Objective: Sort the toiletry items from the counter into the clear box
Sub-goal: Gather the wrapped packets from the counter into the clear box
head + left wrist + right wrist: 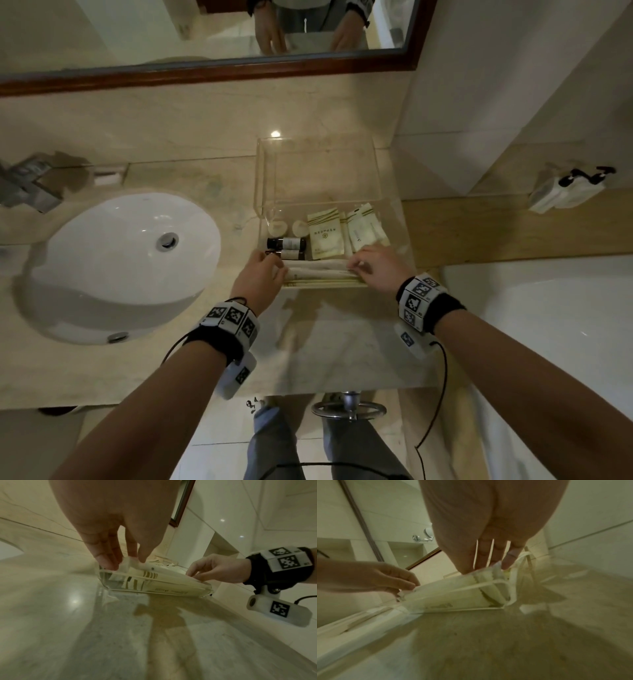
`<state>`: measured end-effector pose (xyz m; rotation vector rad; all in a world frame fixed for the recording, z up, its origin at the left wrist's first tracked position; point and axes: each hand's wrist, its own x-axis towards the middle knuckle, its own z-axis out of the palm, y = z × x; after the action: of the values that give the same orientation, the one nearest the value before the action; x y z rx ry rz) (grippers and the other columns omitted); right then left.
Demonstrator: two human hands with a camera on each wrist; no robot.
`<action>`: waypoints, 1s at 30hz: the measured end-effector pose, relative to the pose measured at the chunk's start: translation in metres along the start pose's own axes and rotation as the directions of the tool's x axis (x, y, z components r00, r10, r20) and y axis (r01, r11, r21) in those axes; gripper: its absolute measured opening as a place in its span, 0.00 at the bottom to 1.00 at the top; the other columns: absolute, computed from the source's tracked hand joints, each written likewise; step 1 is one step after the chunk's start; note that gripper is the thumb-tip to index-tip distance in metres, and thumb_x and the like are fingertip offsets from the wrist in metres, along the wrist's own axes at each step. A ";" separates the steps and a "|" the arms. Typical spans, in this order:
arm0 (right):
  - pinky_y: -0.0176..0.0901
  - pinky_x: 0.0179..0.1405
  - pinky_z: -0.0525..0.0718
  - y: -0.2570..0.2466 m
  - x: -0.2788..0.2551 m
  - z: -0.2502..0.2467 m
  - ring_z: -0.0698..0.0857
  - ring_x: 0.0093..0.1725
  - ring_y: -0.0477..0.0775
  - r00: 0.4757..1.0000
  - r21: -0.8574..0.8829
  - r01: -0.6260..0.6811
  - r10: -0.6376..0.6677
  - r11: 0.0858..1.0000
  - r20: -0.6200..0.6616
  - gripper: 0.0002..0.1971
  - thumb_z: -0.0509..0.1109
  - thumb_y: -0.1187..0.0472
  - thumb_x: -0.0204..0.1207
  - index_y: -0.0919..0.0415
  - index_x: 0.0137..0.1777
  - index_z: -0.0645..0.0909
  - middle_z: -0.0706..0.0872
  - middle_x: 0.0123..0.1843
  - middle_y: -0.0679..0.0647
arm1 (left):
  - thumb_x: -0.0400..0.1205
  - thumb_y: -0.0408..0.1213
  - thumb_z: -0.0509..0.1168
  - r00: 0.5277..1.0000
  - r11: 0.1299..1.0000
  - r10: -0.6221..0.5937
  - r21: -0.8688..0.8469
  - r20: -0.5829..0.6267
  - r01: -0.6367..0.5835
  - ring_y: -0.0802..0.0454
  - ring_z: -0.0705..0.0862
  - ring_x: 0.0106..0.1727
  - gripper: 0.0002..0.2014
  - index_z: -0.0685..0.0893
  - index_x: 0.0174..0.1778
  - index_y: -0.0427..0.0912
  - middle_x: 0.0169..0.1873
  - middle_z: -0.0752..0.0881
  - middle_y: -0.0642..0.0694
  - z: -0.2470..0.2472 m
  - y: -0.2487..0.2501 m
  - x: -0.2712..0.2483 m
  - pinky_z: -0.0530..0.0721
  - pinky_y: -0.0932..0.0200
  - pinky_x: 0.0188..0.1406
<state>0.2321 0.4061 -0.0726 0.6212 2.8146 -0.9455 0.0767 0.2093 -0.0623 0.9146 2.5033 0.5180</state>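
Marble counter (342,342) w/ sink (113,260) – clear box (267,178) under mirror (205,73).

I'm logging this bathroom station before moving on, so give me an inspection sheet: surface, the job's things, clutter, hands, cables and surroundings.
Surface: beige marble counter, bare in front of the box.
Job's things: clear acrylic box holds two dark small bottles, two round white caps, cream sachets, and long white packets along its near wall.
Clutter: nothing seen on the counter near the box.
Hands: left hand pinches the packets' left end; right hand pinches their right end.
Cables: black cable hangs from the right wristband.
Surroundings: white oval sink on the left, wood-framed mirror behind, metal towel ring below the counter.
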 end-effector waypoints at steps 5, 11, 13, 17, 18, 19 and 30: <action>0.44 0.60 0.75 0.000 0.000 0.007 0.74 0.53 0.47 0.999 0.007 -0.030 0.030 1.000 -0.010 0.12 0.64 0.58 0.80 0.56 0.62 0.81 0.83 0.55 0.53 | 0.84 0.36 0.58 1.000 1.000 -0.006 -0.019 0.000 0.006 0.38 0.82 0.51 0.11 0.79 0.58 0.37 0.54 0.82 0.37 0.008 0.004 0.004 0.82 0.48 0.52; 0.45 0.54 0.76 0.001 -0.006 0.013 0.75 0.51 0.52 0.993 -0.053 -0.024 0.017 0.998 -0.116 0.11 0.63 0.57 0.79 0.61 0.54 0.84 0.78 0.52 0.56 | 0.83 0.38 0.61 0.998 0.999 -0.045 0.023 0.050 0.044 0.40 0.81 0.55 0.13 0.77 0.61 0.36 0.58 0.81 0.37 0.013 0.005 0.009 0.81 0.48 0.54; 0.42 0.50 0.73 -0.001 -0.008 0.014 0.75 0.49 0.52 0.986 -0.075 -0.010 -0.003 0.997 -0.169 0.11 0.64 0.57 0.79 0.60 0.52 0.84 0.79 0.50 0.55 | 0.83 0.39 0.61 0.997 0.999 -0.043 0.024 0.064 0.041 0.40 0.81 0.56 0.14 0.77 0.62 0.37 0.60 0.80 0.38 0.011 0.005 0.009 0.81 0.48 0.56; 0.49 0.47 0.79 -0.019 0.004 0.012 0.79 0.45 0.55 0.958 -0.062 0.055 -0.070 0.997 -0.280 0.05 0.68 0.62 0.75 0.62 0.43 0.85 0.82 0.45 0.57 | 0.83 0.41 0.59 0.999 0.997 -0.041 -0.060 0.019 0.042 0.42 0.80 0.60 0.17 0.76 0.67 0.38 0.63 0.79 0.40 0.002 0.001 0.003 0.80 0.48 0.62; 0.51 0.46 0.79 -0.027 0.010 0.012 0.80 0.44 0.57 0.952 -0.057 0.071 -0.084 0.996 -0.294 0.04 0.69 0.63 0.74 0.63 0.42 0.84 0.82 0.44 0.57 | 0.83 0.39 0.59 0.999 0.996 -0.045 -0.084 -0.012 0.044 0.42 0.81 0.60 0.17 0.76 0.67 0.37 0.63 0.78 0.39 -0.002 -0.001 0.001 0.80 0.49 0.63; 0.52 0.46 0.80 -0.038 0.017 0.013 0.81 0.43 0.58 0.948 -0.052 0.093 -0.104 0.994 -0.300 0.04 0.69 0.64 0.74 0.63 0.42 0.84 0.83 0.43 0.57 | 0.83 0.38 0.59 0.997 0.992 -0.064 -0.111 -0.044 0.059 0.42 0.81 0.60 0.17 0.76 0.67 0.36 0.63 0.79 0.38 -0.008 -0.004 -0.001 0.79 0.50 0.62; 0.41 0.46 0.77 -0.221 0.106 0.054 0.80 0.43 0.50 0.941 0.221 0.332 -0.306 0.917 -0.144 0.07 0.63 0.63 0.79 0.60 0.51 0.82 0.82 0.47 0.51 | 0.81 0.32 0.59 0.772 0.673 -0.607 -0.638 -0.187 0.375 0.41 0.86 0.40 0.12 0.79 0.59 0.33 0.49 0.88 0.35 -0.120 -0.135 -0.029 0.84 0.54 0.47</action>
<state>0.0427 0.2501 -0.0175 0.2364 2.9788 -1.3674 -0.0337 0.0699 -0.0178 -0.1504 2.5173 1.2567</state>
